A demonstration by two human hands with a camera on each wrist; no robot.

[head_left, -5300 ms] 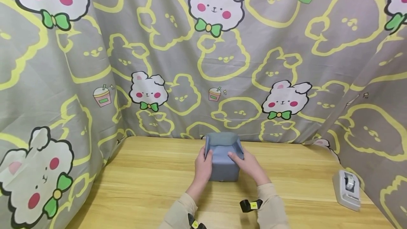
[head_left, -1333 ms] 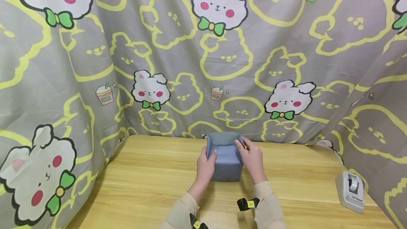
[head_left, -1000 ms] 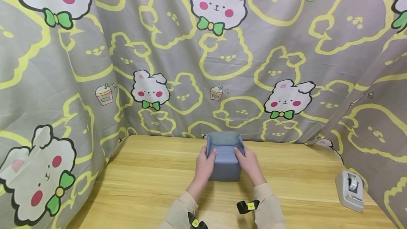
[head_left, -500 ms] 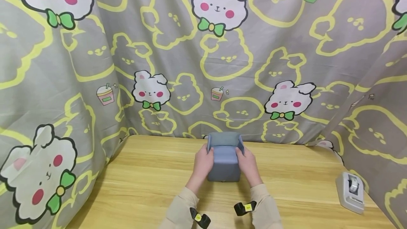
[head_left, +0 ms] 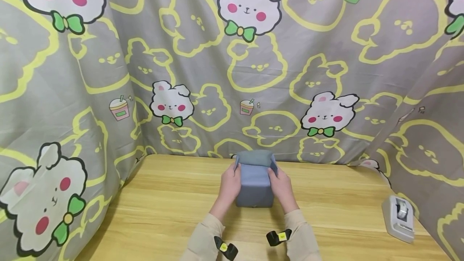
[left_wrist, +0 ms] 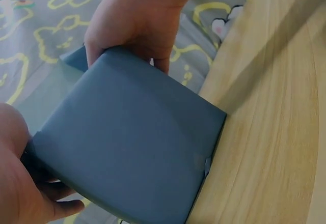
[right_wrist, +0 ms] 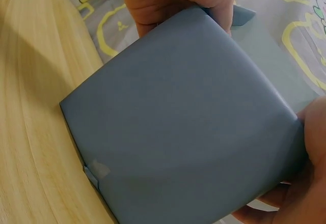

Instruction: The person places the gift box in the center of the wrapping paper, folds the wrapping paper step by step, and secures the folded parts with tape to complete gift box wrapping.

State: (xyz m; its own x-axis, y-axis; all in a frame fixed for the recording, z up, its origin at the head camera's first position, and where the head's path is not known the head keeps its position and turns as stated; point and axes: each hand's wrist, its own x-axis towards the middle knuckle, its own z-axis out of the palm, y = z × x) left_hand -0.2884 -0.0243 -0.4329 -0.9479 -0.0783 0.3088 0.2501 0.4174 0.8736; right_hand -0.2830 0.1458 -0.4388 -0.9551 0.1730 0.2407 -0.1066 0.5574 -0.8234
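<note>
A box wrapped in blue-grey paper [head_left: 255, 190] stands upright on the table, its front face smooth. Loose paper rises past its top as side flaps and a paler back flap [head_left: 255, 158]. My left hand [head_left: 230, 182] grips the box's left side, thumb at the top edge by the side flap. On the opposite side my right hand [head_left: 282, 184] holds it likewise, thumb at the right flap's fold. Both wrist views show the fingers curled behind the box, partly hidden. A small shiny patch, perhaps tape [right_wrist: 99, 169], lies near the bottom edge in the right wrist view.
A grey tape dispenser [head_left: 398, 218] stands at the right side of the wooden table [head_left: 174, 196]. A patterned curtain [head_left: 206, 67] hangs close behind the box and along both sides. Black wrist cameras [head_left: 226, 248] sit on the sleeves.
My right hand has come down from the box's upper right corner to its side. The left thumb has shifted from the top face to the left edge. The box stays in place.
</note>
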